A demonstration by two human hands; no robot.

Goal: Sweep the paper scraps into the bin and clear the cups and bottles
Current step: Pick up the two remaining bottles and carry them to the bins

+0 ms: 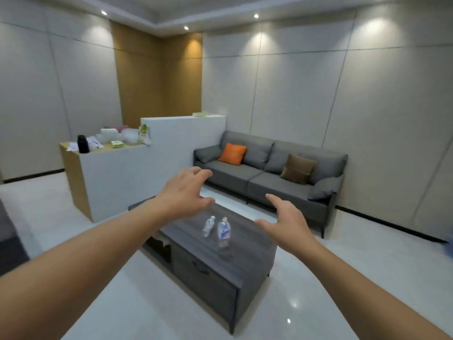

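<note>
Two clear plastic bottles stand on a dark grey coffee table: the left bottle has a pale label and leans a little, the right bottle has a blue label. Both my arms reach out in front of me, above the table. My left hand hovers up and to the left of the bottles, fingers spread and loosely bent, holding nothing. My right hand hangs to the right of the bottles, palm turned inward, fingers relaxed and empty. No paper scraps, cups or bin show in the head view.
A grey sofa with an orange and a brown cushion stands behind the table against the wall. To the left a white and wood counter carries a black flask, tubs and packets. Glossy white floor surrounds the table.
</note>
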